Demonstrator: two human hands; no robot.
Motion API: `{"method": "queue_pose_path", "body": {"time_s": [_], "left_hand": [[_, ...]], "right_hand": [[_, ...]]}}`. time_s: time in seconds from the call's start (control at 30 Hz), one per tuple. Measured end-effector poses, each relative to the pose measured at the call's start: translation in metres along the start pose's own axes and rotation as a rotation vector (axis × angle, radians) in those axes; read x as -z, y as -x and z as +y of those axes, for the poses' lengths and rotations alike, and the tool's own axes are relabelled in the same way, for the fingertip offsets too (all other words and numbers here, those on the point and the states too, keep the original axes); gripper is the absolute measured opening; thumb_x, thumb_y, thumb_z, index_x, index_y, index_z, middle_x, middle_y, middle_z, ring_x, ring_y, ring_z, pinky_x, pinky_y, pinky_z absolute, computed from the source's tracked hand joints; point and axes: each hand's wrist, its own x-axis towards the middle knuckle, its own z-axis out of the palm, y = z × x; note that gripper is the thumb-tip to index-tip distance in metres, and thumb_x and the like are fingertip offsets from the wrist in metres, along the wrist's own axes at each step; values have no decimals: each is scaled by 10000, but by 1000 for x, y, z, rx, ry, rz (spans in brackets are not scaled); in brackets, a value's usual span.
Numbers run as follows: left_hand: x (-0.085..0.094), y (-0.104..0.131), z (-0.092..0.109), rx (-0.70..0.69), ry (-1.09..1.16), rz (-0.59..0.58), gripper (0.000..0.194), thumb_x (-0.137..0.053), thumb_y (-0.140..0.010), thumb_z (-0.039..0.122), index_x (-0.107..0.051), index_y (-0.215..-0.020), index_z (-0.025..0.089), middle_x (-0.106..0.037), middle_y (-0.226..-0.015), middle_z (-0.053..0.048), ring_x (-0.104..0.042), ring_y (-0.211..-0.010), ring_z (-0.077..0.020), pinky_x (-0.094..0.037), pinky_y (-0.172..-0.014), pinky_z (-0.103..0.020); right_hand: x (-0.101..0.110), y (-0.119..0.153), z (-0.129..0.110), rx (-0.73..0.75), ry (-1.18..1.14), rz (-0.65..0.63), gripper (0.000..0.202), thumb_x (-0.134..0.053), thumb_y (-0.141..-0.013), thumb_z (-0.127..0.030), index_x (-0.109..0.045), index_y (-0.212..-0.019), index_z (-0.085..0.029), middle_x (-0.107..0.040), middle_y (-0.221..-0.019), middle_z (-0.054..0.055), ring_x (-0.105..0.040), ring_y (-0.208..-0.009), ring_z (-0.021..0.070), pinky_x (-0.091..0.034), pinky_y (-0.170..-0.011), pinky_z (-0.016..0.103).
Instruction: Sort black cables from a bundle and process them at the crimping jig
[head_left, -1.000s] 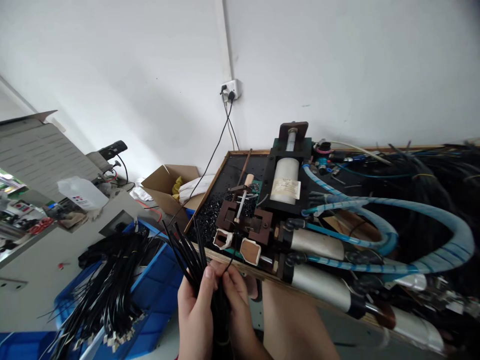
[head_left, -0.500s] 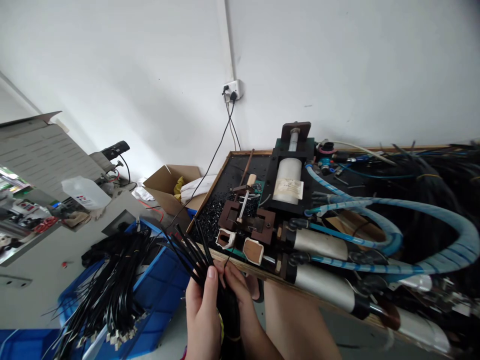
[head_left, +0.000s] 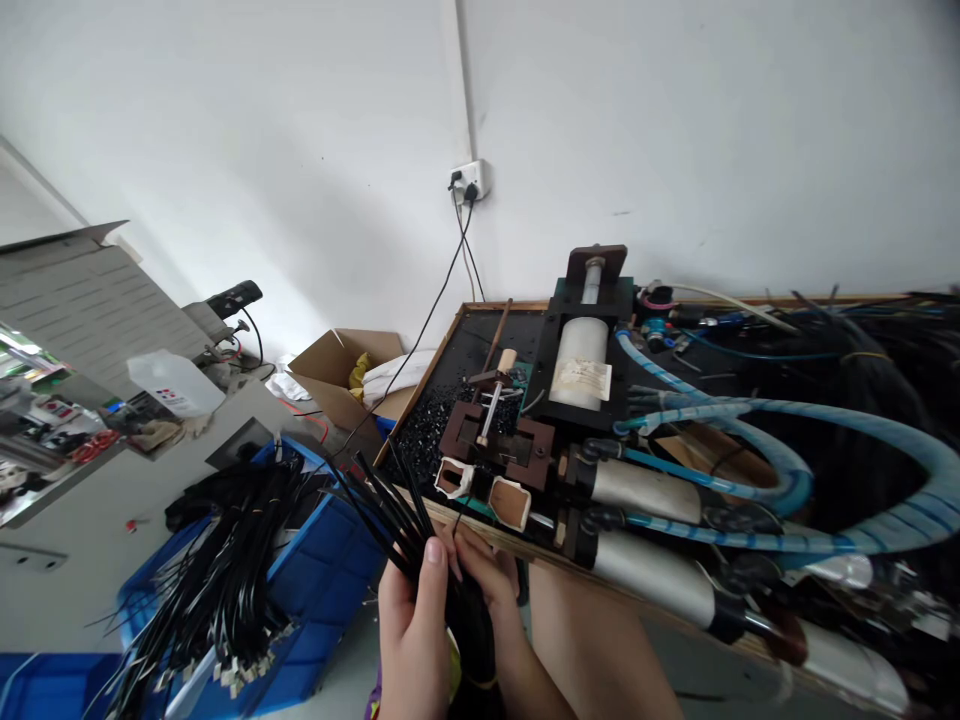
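Note:
A bundle of black cables [head_left: 471, 625] is wrapped in my left hand [head_left: 414, 620], its loose ends fanning up and to the left past my thumb. My right hand [head_left: 487, 590] is closed beside it, fingertips pinching one thin black cable whose end points up toward the machine. That cable end lies just in front of the brown jaws [head_left: 495, 445] of a pneumatic machine [head_left: 585, 360] at the edge of the bench. A yellow band circles the bundle low down. The palms and lower part of the bundle are partly hidden.
Left of my hands, a blue bin [head_left: 322, 575] holds many black cables [head_left: 232, 570] with metal connectors. Black cut scraps [head_left: 427, 430] litter the wood-edged bench. Blue-wrapped hoses [head_left: 892, 450] and silver cylinders [head_left: 652, 580] reach right. An open cardboard box [head_left: 330, 375] stands behind.
The view has shifted very slightly. Both hands sit a little lower and further right in the picture, still holding the cables.

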Motion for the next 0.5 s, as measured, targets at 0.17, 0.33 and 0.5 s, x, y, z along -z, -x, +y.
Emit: {"method": "queue_pose_path", "body": {"time_s": [0.17, 0.33, 0.5], "left_hand": [[7, -8, 12, -212, -271, -207, 295, -867, -957, 459, -769, -833, 209, -737, -810, 1, -678, -770, -161, -580, -757, -221], [5, -24, 41, -385, -490, -485, 161, -776, -1005, 288, -721, -867, 228, -803, -961, -36, -731, -864, -212, -589, -810, -286], [-9, -29, 65, -534, -808, -673, 135, -637, -1023, 181, -754, -1035, 248, -823, -1317, -121, -766, -1164, -307, -566, -1035, -412]], "right_hand": [[-1, -11, 7, -18, 2, -89, 341, -906, -841, -461, -913, -1145, -304, -839, -1317, 42, -686, -1366, 319, -485, -1247, 414], [-10, -14, 1, -15, 14, -40, 231, -968, -706, -471, -936, -873, -314, -891, -1102, 52, -763, -1197, 361, -589, -1117, 435], [-12, -11, 2, 8, -15, -34, 231, -950, -751, -469, -929, -886, -284, -886, -1067, 64, -758, -1194, 367, -578, -1125, 463]]}}
